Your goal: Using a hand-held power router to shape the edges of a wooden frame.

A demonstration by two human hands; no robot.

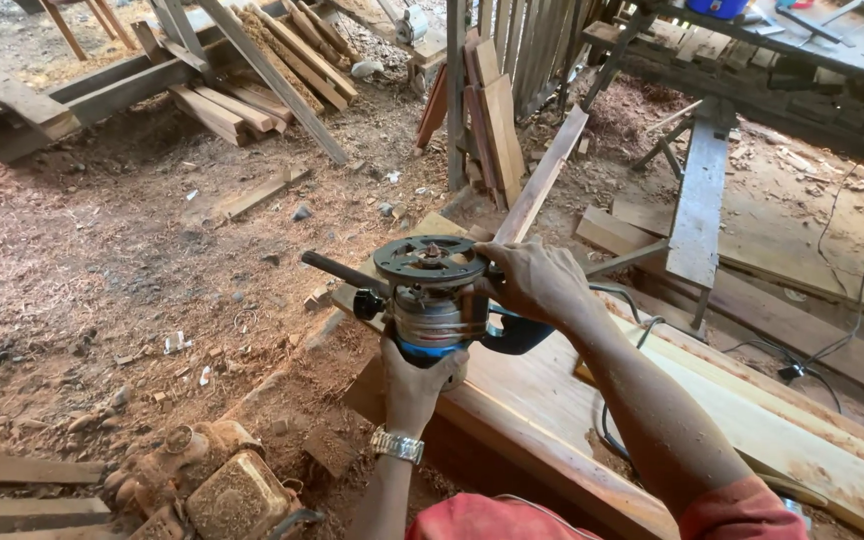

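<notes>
Blue-and-silver router is sitting upside down on the edge of a wooden plank, base plate up. Left hand is closing its grip around the motor body from below; right hand is gripping the side handle.

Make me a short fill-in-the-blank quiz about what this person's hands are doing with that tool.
1. Both hands grip an upturned power ____.
2. The left hand wears a ____ on its wrist.
3. The right hand rests beside the tool's round ____.
4. The tool sits over a wooden ____.

Answers: router; watch; base plate; plank
</notes>
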